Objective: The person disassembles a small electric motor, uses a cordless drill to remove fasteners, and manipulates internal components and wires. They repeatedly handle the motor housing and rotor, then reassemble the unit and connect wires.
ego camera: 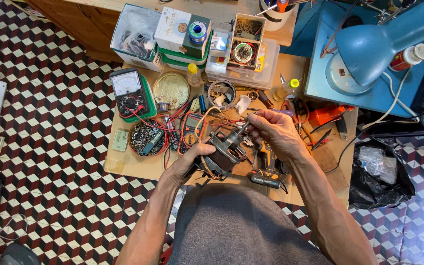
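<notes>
Floor (50, 162): red, white, black cube pattern. Surface (133, 164): light brown wood. Lamp (384, 44): blue. Motor (224, 149): dark grey, copper wire inside. Meter (129, 93): black, green edge, white dial. Round tin (171, 90): gold. Bag (379, 176): black. Wires (172, 118): red.

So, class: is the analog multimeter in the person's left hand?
No, the left hand cups an electric motor; the analog multimeter lies on the table.

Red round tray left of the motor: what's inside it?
The red tray holds a heap of small metal parts, seemingly screws and bits, with a dark tool or part lying across them. Red wires run over its upper rim. Whatever lies under the heap is hidden.
</notes>
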